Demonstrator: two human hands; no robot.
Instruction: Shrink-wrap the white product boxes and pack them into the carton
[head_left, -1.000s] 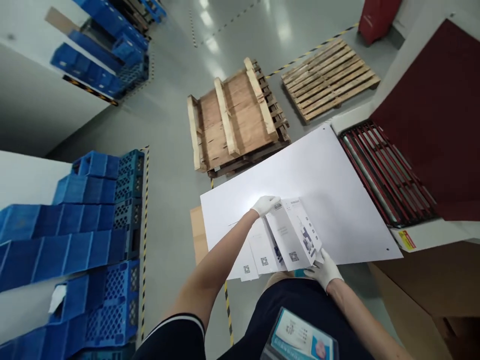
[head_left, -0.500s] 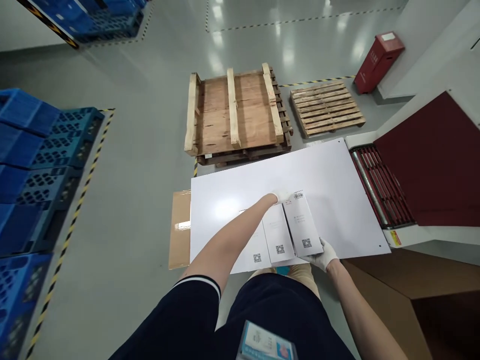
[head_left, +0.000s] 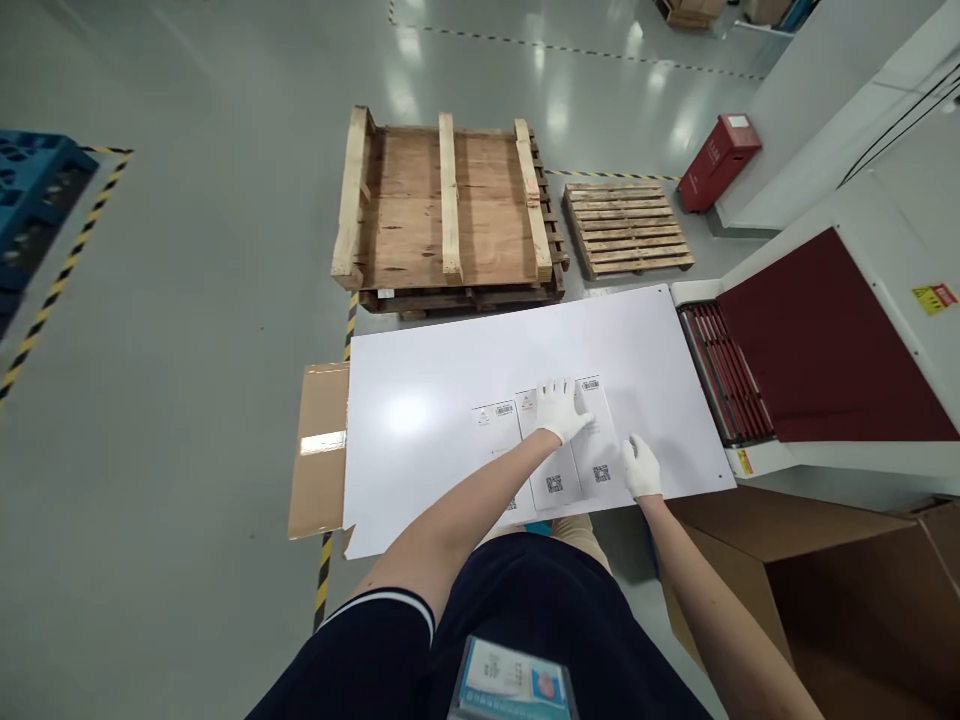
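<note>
While my left hand (head_left: pixel 559 409) lies flat and open on three thin white cartons (head_left: pixel 551 440) near the white tabletop's (head_left: pixel 420 400) front edge, my right hand (head_left: pixel 642 468), loosely open, touches their right edge; they look light, slippery, best gripped by edges.

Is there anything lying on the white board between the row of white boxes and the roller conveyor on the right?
Nothing visible: the white board is bare between the white boxes and the roller conveyor.
</note>
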